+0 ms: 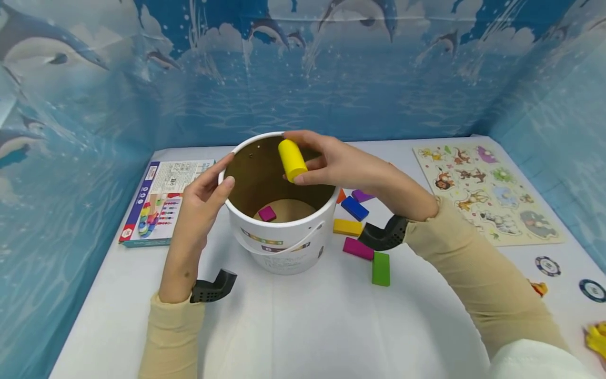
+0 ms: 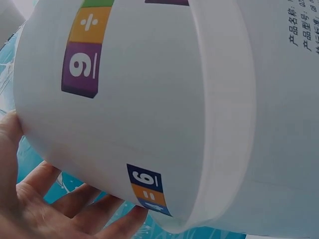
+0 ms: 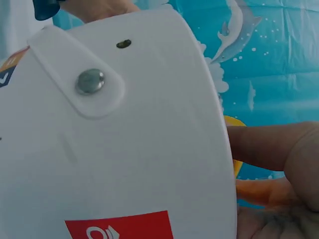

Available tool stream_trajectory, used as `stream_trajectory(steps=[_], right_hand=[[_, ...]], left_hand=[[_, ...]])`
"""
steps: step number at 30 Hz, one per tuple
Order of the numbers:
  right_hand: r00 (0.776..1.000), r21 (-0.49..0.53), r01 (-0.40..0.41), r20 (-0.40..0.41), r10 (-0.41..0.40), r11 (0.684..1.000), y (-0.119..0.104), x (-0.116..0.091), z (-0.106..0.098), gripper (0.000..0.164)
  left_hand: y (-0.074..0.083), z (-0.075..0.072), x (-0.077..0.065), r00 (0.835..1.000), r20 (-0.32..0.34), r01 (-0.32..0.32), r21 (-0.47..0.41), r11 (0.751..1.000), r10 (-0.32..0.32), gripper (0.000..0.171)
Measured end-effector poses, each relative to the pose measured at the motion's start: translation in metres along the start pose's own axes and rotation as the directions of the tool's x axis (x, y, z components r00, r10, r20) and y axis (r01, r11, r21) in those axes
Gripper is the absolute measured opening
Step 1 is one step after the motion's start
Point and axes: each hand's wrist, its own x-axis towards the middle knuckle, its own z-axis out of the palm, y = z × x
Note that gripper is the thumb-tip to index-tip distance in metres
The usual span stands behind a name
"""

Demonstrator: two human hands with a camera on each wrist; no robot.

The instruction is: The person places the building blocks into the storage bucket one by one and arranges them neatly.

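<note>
Right hand pinches yellow cylinder at mouth of white bucket; left hand grips bucket rim. Below both hands: white table surface. Beyond them: blue curtain, dolphin print. Cylinder: smooth, plain, flat-ended, tilted, near end lower.

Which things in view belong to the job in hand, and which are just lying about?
In the job:
white bucket, left hand at its rim
yellow cylinder, in the right hand
magenta block inside the bucket
loose blocks beside it, likely

Just lying about:
printed box
animal puzzle board
two round chips
small orange piece
yellow item, right edge
</note>
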Motion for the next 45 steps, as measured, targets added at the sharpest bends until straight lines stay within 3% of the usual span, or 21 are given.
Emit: stream_trajectory(steps=[7, 12, 15, 20, 27, 32, 34, 38, 41, 45], right_hand=[[0.975, -0.289, -0.015, 0.208, 0.078, 0.957, -0.007, 0.017, 0.004, 0.066], [0.954, -0.424, 0.012, 0.278, 0.117, 0.906, -0.007, 0.031, 0.013, 0.067], [0.942, -0.42, 0.012, 0.309, 0.13, 0.908, -0.005, 0.035, 0.017, 0.069], [0.95, -0.28, 0.003, 0.301, 0.085, 0.96, 0.0, 0.036, 0.018, 0.068], [0.973, -0.021, 0.162, 0.168, -0.156, 0.987, 0.006, 0.021, 0.011, 0.057], [0.96, 0.227, 0.279, -0.068, -0.271, 0.933, 0.021, -0.024, -0.002, 0.05], [0.952, 0.278, 0.289, -0.183, -0.244, 0.916, 0.035, -0.046, -0.007, 0.046], [0.926, 0.297, 0.202, -0.369, -0.083, 0.933, 0.073, -0.086, -0.009, 0.041], [0.903, 0.308, 0.125, -0.429, 0.02, 0.943, 0.108, -0.11, -0.002, 0.039], [0.889, 0.301, 0.074, -0.452, 0.074, 0.951, 0.153, -0.137, 0.016, 0.039]], left_hand=[[-0.001, -0.001, -0.001, 1.0, -0.015, 0.011, -0.001, 1.0, -0.011, 0.042], [0.0, -0.002, -0.002, 1.0, -0.006, 0.013, -0.022, 1.0, -0.013, 0.042], [0.0, -0.002, -0.002, 1.0, -0.014, 0.021, -0.01, 1.0, -0.021, 0.042], [0.0, -0.001, -0.001, 0.999, -0.013, 0.032, -0.007, 0.999, -0.032, 0.042], [-0.002, 0.0, -0.001, 1.0, 0.0, 0.03, -0.04, 0.999, -0.03, 0.042], [-0.002, 0.002, 0.0, 1.0, 0.006, 0.021, -0.034, 0.999, -0.021, 0.042], [-0.001, 0.002, 0.0, 1.0, 0.001, 0.018, -0.023, 1.0, -0.018, 0.042], [0.002, 0.002, 0.001, 1.0, -0.016, 0.019, -0.013, 1.0, -0.019, 0.041], [0.003, 0.001, 0.001, 0.999, -0.025, 0.024, -0.007, 1.0, -0.025, 0.04], [0.004, 0.001, 0.001, 0.999, -0.021, 0.024, -0.013, 1.0, -0.024, 0.041]])
